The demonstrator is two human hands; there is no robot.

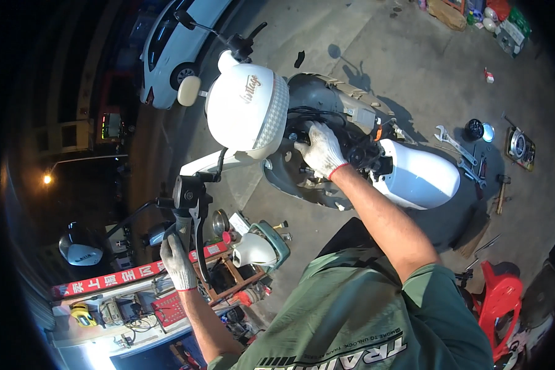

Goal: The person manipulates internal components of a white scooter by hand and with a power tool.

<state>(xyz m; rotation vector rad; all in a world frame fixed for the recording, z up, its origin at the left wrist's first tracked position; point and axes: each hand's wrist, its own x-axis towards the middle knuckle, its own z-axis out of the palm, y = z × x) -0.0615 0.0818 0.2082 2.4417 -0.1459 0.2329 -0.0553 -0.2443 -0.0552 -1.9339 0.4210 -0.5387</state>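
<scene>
A white scooter point(240, 108) stands in front of me with its front body panels off, so dark cables and frame parts show. My left hand point(179, 265), in a white knit glove, is wrapped around the black handlebar grip point(184, 225), beside the brake lever point(200, 240). In a matching glove, my right hand point(322, 151) reaches into the opened body among the black wiring point(311, 114). Its thumb and fingers curl there, and whatever they hold is hidden. Just right of that hand sit dark mechanical parts and a white rear cover point(419, 174).
Wrenches point(456, 145), a hammer point(502, 194) and a round black container point(473, 129) lie on the floor at the right. A cluttered workbench point(114, 330) stands lower left. Near the lower right is a red body part point(499, 299). A white car point(182, 46) is parked beyond.
</scene>
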